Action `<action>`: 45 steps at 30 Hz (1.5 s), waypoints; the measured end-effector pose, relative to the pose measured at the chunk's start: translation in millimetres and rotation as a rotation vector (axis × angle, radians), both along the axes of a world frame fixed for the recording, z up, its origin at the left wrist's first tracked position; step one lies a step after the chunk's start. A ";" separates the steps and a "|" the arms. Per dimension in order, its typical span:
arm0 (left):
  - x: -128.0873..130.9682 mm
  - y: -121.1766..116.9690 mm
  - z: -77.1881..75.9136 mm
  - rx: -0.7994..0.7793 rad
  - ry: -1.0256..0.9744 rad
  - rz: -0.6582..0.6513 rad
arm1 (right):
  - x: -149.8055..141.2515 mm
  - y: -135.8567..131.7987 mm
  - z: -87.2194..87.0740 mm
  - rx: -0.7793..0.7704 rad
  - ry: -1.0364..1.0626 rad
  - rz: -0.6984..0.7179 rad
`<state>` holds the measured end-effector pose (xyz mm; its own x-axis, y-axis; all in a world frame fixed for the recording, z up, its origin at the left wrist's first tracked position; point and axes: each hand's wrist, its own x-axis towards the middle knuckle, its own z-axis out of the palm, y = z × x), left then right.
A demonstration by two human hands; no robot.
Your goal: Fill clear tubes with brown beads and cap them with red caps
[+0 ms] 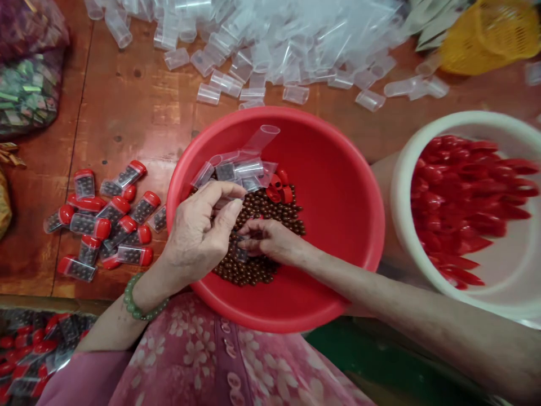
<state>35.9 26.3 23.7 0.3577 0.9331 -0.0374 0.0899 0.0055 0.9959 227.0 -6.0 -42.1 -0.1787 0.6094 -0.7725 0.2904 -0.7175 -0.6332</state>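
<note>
At centre our right hand (270, 239) pinched a clear plastic tube (241, 252) low over brown beads (249, 268) in the red basin (342, 225); our left hand (196, 234) hung half open, its hold unclear.

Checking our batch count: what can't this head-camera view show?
Head view:
Brown beads: those under the left hand and clear tubes hidden.
Right hand: fingers hide whatever they hold.
Yellow basket: cut off by top edge.
Capped tubes, lower left: cut off by corner.
</note>
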 end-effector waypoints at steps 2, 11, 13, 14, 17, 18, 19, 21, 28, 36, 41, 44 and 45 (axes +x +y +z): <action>0.3 -0.1 0.7 -0.002 0.012 0.006 | -4.9 -2.7 1.4 -0.061 0.026 0.021; 2.3 0.2 10.4 -0.055 0.069 -0.009 | -10.2 -0.8 4.7 -0.435 0.280 0.024; -0.6 1.4 11.7 -0.042 0.101 -0.028 | -11.2 1.3 4.3 -0.479 0.367 0.035; -3.6 1.8 12.3 -0.027 0.109 -0.051 | -11.7 2.8 4.5 -0.482 0.407 0.036; -17.2 1.4 14.6 0.085 0.111 -0.282 | -12.8 8.7 7.7 -0.405 0.482 -0.017; -21.9 0.4 15.4 0.149 0.130 -0.388 | -13.2 10.9 9.4 -0.368 0.500 -0.052; -25.8 -1.1 16.2 0.216 0.170 -0.481 | -13.7 13.0 11.2 -0.337 0.518 -0.087; -29.0 -4.5 16.7 0.325 0.314 -0.567 | -15.6 16.1 15.5 -0.293 0.555 -0.150; -10.9 -1.8 8.8 0.342 0.364 -0.481 | -22.2 16.7 35.7 -0.121 0.640 -0.265; -9.0 -1.1 17.1 0.115 0.212 -0.364 | -4.1 8.2 48.9 0.298 0.263 -0.018; -6.4 0.8 18.7 -0.046 0.107 -0.299 | 13.3 7.4 57.2 0.629 -0.161 0.137; -3.5 1.1 17.8 -0.159 0.035 -0.263 | 28.9 15.7 60.5 0.755 -0.632 0.278; -2.1 0.8 17.0 -0.182 0.010 -0.258 | 33.6 19.2 60.6 0.752 -0.809 0.344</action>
